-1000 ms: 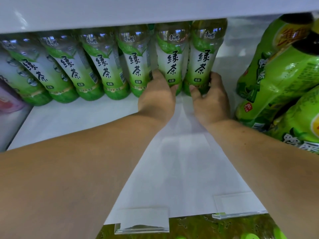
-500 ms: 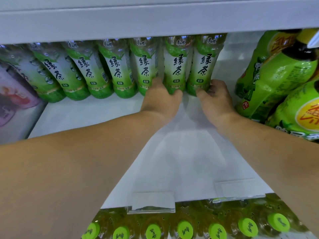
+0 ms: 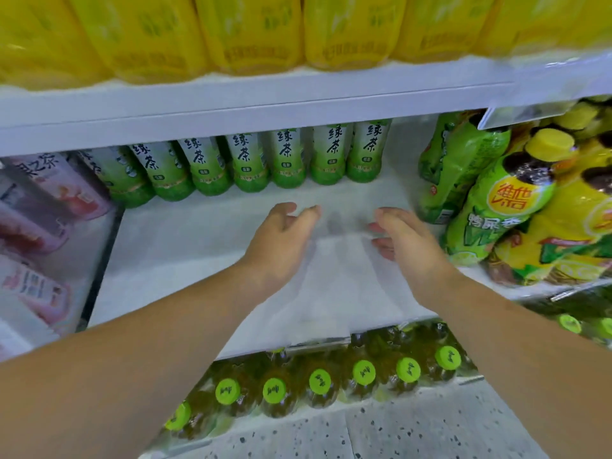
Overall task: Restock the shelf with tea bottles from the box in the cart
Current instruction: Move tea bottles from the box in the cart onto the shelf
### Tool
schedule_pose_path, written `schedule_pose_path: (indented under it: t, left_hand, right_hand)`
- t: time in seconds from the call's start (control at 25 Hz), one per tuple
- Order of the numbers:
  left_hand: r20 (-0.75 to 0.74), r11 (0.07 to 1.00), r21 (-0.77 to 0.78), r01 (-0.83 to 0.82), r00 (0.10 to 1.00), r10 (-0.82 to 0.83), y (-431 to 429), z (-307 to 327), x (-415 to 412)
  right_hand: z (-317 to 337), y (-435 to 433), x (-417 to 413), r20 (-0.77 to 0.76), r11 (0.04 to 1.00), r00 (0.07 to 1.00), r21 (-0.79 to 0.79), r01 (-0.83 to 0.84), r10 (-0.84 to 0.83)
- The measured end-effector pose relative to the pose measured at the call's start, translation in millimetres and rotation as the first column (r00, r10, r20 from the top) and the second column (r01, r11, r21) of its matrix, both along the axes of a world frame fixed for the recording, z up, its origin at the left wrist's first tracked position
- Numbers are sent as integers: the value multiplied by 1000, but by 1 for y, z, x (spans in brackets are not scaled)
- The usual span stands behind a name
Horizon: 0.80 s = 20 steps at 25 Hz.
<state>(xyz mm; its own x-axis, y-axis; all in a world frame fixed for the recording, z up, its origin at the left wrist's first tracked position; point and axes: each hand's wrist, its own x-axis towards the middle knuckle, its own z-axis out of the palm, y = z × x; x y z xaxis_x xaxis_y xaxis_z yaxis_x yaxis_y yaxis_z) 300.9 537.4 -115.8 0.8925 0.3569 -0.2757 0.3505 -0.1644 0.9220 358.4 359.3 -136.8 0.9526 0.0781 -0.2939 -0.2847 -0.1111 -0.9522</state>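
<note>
In the head view, a white shelf [image 3: 185, 246] carries a single row of green tea bottles [image 3: 288, 157] standing upright along its far edge; seven labels can be counted clearly, with what looks like an eighth partly hidden at the left end of the row. The near part of the shelf in front of them is bare. Both bare forearms reach in over it from the near side. The left hand [image 3: 281, 233] hovers palm-down, fingers loosely curled and spread, its grip open and holding nothing. The right hand [image 3: 400, 236] is just to the right of it, turned with the thumb side up and fingers half bent toward the left hand, its grip likewise open and empty. Neither hand touches a bottle; both are apart from the far row. To the right stand larger green and yellow bottles [image 3: 496, 207], crowded and leaning, too overlapped to count. To the left lie pink-labelled bottles [image 3: 49, 193], blurred. The shelf above holds big yellow bottles [image 3: 251, 31], about five in view. On the shelf below, six green caps [image 3: 319, 381] show in a near row of amber-coloured bottles.
</note>
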Motion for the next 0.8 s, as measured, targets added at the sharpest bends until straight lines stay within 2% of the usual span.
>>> schedule_pose_path:
  t: [0.28, 0.52, 0.6, 0.8]
  left_hand:
    - [-49, 986, -76, 146, 987, -150, 6, 23, -108]
    - [-132, 949, -28, 314, 940, -315, -8, 67, -198]
    - [-148, 930, -46, 366, 918, -369, -17, 83, -219]
    - [-149, 878, -70, 474, 865, -479, -49, 120, -265]
  right_hand:
    - [22, -22, -115, -121, 996, 990, -39, 74, -78]
    - [79, -58, -245, -187, 958, 982, -287, -27, -28]
    - [99, -68, -281, -203, 952, 978, -306, -27, -37]
    - [146, -102, -360, -235, 943, 950, -305, 129, -206]
